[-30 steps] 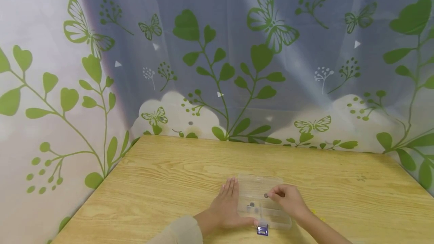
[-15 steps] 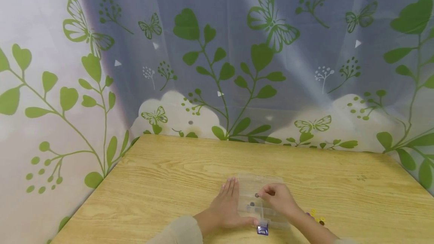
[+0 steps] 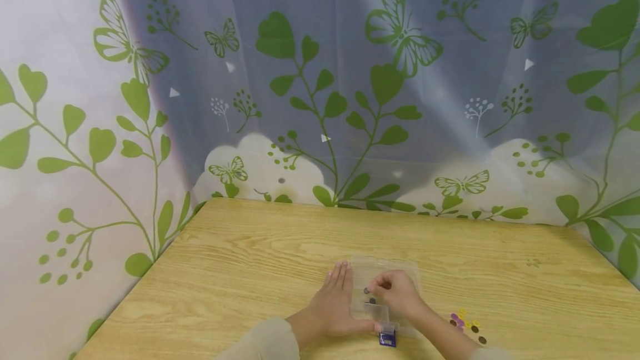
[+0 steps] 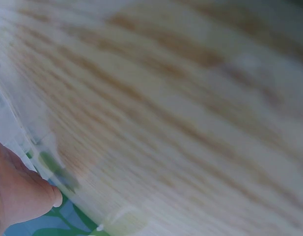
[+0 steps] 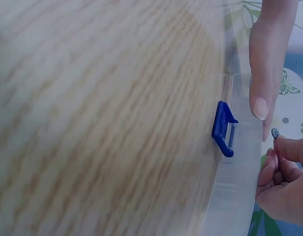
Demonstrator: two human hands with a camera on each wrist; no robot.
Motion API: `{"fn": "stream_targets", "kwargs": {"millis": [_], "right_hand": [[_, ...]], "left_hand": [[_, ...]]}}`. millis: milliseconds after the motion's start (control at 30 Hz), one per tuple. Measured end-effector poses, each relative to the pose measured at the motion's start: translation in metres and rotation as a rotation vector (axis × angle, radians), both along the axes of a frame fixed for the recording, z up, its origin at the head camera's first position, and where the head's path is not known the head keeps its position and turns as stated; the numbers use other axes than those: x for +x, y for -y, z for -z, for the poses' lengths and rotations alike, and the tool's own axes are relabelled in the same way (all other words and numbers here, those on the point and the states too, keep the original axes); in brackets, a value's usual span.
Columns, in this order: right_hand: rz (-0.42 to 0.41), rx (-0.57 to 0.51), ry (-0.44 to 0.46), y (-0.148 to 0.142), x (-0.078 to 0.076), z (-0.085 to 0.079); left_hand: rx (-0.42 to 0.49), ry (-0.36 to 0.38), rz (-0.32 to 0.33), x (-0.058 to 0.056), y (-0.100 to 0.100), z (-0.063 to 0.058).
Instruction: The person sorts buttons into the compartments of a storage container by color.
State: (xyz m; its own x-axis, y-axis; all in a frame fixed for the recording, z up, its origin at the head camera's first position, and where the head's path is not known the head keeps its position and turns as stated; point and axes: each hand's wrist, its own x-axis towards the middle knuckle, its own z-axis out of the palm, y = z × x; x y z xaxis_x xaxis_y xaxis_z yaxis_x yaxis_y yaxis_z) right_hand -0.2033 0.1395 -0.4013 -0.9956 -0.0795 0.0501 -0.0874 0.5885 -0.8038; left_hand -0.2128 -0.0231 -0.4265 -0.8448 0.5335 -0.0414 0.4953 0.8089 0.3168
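A clear plastic box (image 3: 410,266) with compartments and a blue latch (image 3: 387,339) lies on the wooden table, its lid raised or folded back. My left hand (image 3: 334,307) rests along the box's left side, fingers straight, thumb stretched to the front edge by the latch. Between thumb and fingertips, my right hand (image 3: 400,292) pinches a small dark button (image 3: 366,290) above the left compartments. In the right wrist view the button (image 5: 275,133) stands on edge in the pinch. Another dark button (image 3: 372,301) shows inside the box. The left wrist view catches little besides tabletop and a thumb (image 4: 31,196).
Right of the box, several loose buttons (image 3: 462,320) in yellow, purple and dark brown lie scattered on the table (image 3: 270,249). A curtain (image 3: 310,88) printed with leaves and butterflies hangs behind and to the left of the table.
My right hand has carried the dark button leftward across the box. Its forearm has shifted left, uncovering the loose buttons on the table. The left hand has stayed in place.
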Motion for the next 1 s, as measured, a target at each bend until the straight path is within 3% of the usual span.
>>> {"fn": "stream_targets", "kwargs": {"millis": [200, 533, 1000], "right_hand": [[0.009, 0.011, -0.012, 0.004, -0.001, 0.002], [-0.073, 0.054, -0.112, 0.007, 0.001, 0.010], [-0.041, 0.056, -0.138, 0.004, 0.002, 0.012]], "left_hand": [[-0.008, 0.000, -0.002, 0.000, 0.000, 0.000], [-0.025, -0.015, 0.003, -0.001, -0.001, 0.002], [-0.017, -0.011, 0.006, -0.001, 0.000, 0.000]]}}
